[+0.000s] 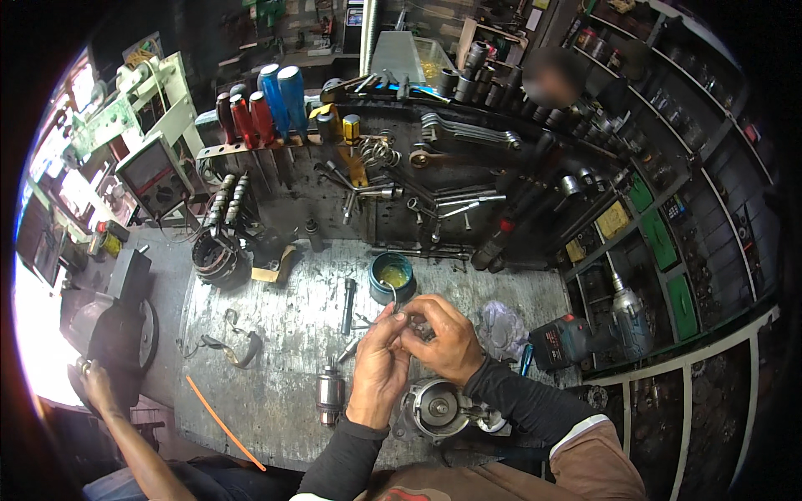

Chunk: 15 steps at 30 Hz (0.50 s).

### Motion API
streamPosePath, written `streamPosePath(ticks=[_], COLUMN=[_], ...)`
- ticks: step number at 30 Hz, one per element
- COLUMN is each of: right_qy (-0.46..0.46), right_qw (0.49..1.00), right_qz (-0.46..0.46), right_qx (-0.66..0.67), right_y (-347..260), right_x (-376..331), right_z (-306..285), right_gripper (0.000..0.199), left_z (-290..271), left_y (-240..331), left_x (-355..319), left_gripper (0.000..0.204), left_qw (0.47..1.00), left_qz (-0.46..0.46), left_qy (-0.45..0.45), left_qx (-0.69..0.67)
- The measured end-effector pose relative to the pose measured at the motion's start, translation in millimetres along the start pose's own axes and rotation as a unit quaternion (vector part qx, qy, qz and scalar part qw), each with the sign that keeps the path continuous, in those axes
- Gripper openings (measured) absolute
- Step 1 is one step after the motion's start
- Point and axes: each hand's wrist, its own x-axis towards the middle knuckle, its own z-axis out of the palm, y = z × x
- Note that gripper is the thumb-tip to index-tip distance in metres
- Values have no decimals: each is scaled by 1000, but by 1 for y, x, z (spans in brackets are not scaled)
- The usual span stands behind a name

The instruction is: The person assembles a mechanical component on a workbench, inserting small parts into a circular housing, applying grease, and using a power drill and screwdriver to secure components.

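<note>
Over the middle of the workbench my left hand (380, 367) and my right hand (444, 341) meet, fingertips pinched close together. From between them a thin, curved grey metal piece (393, 292) sticks up; its lower part is hidden by the fingers. Just beyond stands a round blue-green tub (391, 269) with yellowish grease inside, overlapped by the curved piece in this view. Below my right wrist sits a round metal motor housing (438, 407), open side up. A shiny metal cylinder (331, 391) stands to the left of my left hand.
A dark socket extension (347, 307), black strap-like part (236, 349), orange strip (222, 424) and wire-wound ring (219, 260) lie leftward. Rightward are crumpled plastic (501, 327), a battery pack (555, 344) and cordless driver (628, 324). Tools line the back rack. Another person's hand (98, 386) is far left.
</note>
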Motion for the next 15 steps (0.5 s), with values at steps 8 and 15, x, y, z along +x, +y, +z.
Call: streamPosePath(ticks=[8,15], right_qy=[-56,-189], right_qw=[987,931], right_qz=[102,-12], right_qx=[-108,-311], right_y=[66,111], right_x=[59,100], right_z=[-1,29], right_gripper=[27,18], left_z=[-47,-75], left_y=[1,3], left_x=[42,104], left_gripper=[65,104], left_qw=[987,775], left_qz=[31,271], left_qy=[4,43], left_qx=[156,569])
